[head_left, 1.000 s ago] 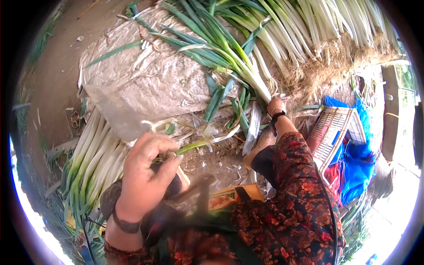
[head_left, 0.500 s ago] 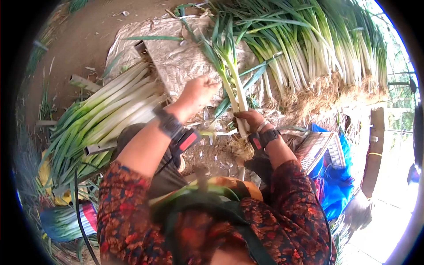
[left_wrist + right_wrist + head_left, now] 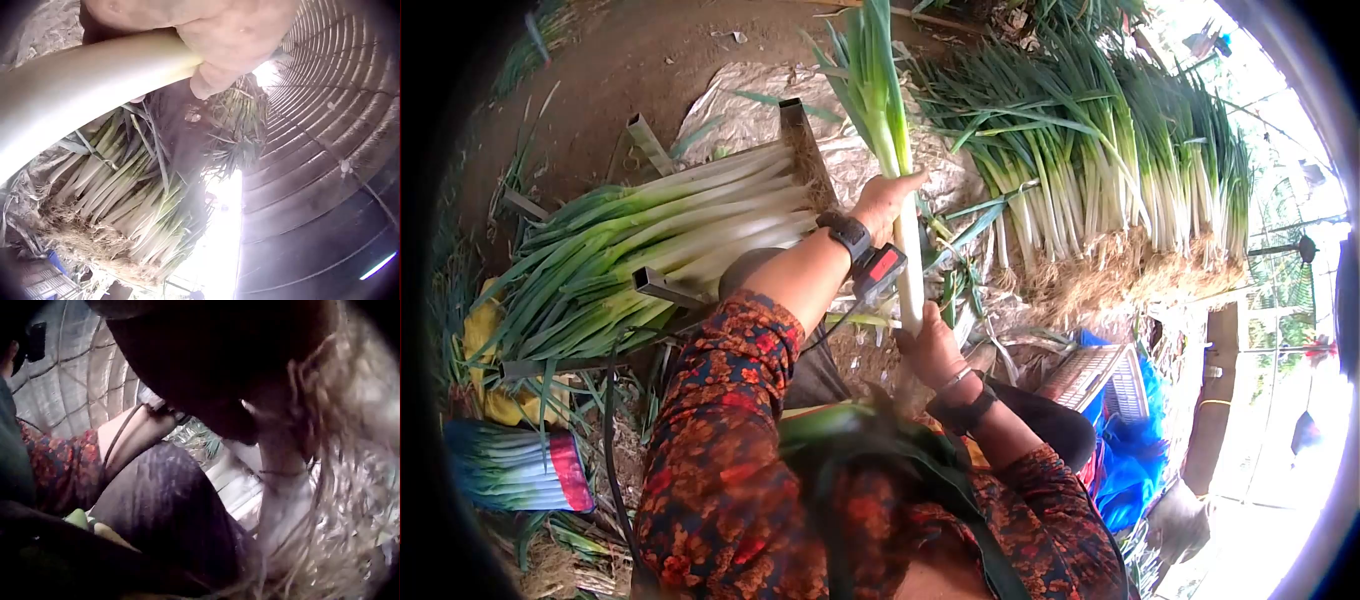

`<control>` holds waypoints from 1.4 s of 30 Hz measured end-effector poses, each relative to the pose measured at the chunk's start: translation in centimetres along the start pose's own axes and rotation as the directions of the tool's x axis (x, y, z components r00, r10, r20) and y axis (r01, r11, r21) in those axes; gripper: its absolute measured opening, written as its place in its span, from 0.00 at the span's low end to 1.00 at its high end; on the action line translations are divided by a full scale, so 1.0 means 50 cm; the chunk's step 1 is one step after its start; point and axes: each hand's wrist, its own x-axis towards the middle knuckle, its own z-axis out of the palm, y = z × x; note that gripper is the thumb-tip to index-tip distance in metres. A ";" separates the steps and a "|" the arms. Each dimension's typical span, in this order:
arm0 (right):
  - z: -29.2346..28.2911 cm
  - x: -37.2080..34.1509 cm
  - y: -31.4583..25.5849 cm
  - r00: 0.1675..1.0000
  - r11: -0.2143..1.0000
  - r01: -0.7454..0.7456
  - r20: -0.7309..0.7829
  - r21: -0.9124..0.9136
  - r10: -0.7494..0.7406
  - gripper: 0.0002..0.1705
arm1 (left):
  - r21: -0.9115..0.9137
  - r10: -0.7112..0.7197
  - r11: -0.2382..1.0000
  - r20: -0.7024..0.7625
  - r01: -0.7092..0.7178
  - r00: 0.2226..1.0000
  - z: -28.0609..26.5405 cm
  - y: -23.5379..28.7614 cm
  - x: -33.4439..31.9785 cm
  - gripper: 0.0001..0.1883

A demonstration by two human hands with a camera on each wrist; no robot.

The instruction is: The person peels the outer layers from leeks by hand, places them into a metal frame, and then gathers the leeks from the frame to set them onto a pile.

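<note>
Both hands hold a leek (image 3: 910, 262), its green leaves pointing away from the body and its white shaft toward it. My left hand (image 3: 883, 203) grips it where the white shaft meets the green. Lower down, close to the root end, my right hand (image 3: 935, 352) grips the same shaft. Fingers (image 3: 215, 75) curl over the thick pale stem in the left wrist view. In the right wrist view the right hand is a dark shape, with stringy roots (image 3: 350, 375) hanging beside it.
Trimmed leeks (image 3: 730, 215) lie stacked in a metal frame (image 3: 668, 288) at the left. Rooted leeks (image 3: 1100, 190) stand in rows at the back right. A pale woven sheet (image 3: 745, 95) covers ground between them. A plastic crate (image 3: 1090, 375) and blue netting (image 3: 1135, 470) sit at the right.
My left hand has moved from the left side, past the leek pile, onto the leek and grips it. The right hand has drawn the leek's root end toward the body; the leek now stands more upright in view.
</note>
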 end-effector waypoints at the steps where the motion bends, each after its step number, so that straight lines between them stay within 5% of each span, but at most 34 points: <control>1: -0.006 0.013 0.006 0.990 0.996 0.081 0.114 0.039 -0.085 0.29 | 0.018 -0.011 1.000 0.005 0.011 1.000 -0.003 0.004 -0.009 0.27; 3: -0.031 0.073 0.057 0.910 0.966 0.214 0.329 0.146 -0.252 0.29 | -0.008 -0.006 1.000 0.036 0.007 0.999 -0.009 0.007 -0.021 0.24; 5: -0.104 0.111 0.029 0.914 0.618 -0.118 0.328 0.777 -0.238 0.26 | -0.093 0.033 0.995 0.098 -0.024 0.995 -0.006 0.009 -0.031 0.22; 7: -0.156 0.198 0.015 0.996 0.688 0.071 -0.015 0.722 -0.087 0.33 | -0.001 0.024 1.000 0.104 -0.024 0.994 0.011 0.024 -0.056 0.21; 8: -0.204 0.210 -0.041 0.982 0.822 0.114 -0.189 0.558 -0.008 0.30 | 0.055 0.032 0.998 0.126 -0.039 0.992 0.007 0.016 -0.051 0.21; 9: -0.204 0.288 -0.014 0.928 0.759 0.309 -0.357 0.573 -0.108 0.25 | 0.109 0.039 0.992 0.147 -0.056 0.988 0.006 0.011 -0.049 0.20; 10: -0.234 0.291 -0.061 0.961 0.726 0.206 -0.276 0.656 -0.023 0.23 | 0.060 -0.008 0.998 0.191 -0.004 0.982 0.018 0.034 -0.085 0.19; 13: -0.259 0.305 -0.150 0.954 0.753 0.237 -0.294 0.614 -0.061 0.22 | 0.019 -0.095 0.995 0.297 0.094 0.950 0.039 0.023 -0.093 0.17; 16: -0.264 0.333 -0.133 0.981 0.705 0.170 -0.183 0.688 -0.058 0.20 | 0.064 -0.059 0.997 0.319 0.040 0.946 0.025 0.019 -0.099 0.18; 19: -0.258 0.321 -0.121 0.967 0.675 0.240 -0.233 0.697 -0.103 0.19 | 0.254 -0.021 0.965 0.323 -0.065 0.946 0.014 0.035 -0.114 0.18; 23: -0.237 0.330 -0.116 0.955 0.671 0.262 -0.287 0.694 -0.076 0.15 | 0.162 -0.002 0.986 0.294 -0.048 0.956 0.006 0.008 -0.096 0.19; 27: -0.242 0.314 -0.127 0.983 0.346 0.183 -0.172 0.920 -0.062 0.11 | 0.114 0.009 0.992 0.323 -0.048 0.946 0.004 0.007 -0.090 0.20; 28: -0.258 0.303 -0.119 0.973 0.271 0.132 -0.073 0.954 -0.217 0.11 | 0.136 -0.003 0.990 0.323 -0.043 0.946 0.006 0.018 -0.096 0.20; 31: -0.267 0.285 -0.121 0.976 0.201 0.096 -0.052 0.975 -0.213 0.10 | 0.216 -0.034 0.975 0.360 -0.048 0.932 0.012 0.043 -0.108 0.19; 36: -0.290 0.265 -0.097 0.948 0.257 0.148 -0.062 0.955 -0.314 0.12 | 0.214 -0.111 0.977 0.445 0.015 0.889 0.013 0.070 -0.127 0.24; 39: -0.301 0.229 -0.129 0.978 0.451 0.194 -0.136 0.871 -0.158 0.13 | 0.316 -0.034 0.943 0.410 -0.107 0.912 0.027 0.068 -0.137 0.20; 42: -0.309 0.248 -0.112 0.977 0.682 0.212 -0.127 0.700 -0.173 0.14 | 0.476 0.025 0.855 0.358 -0.206 0.933 0.045 0.071 -0.155 0.18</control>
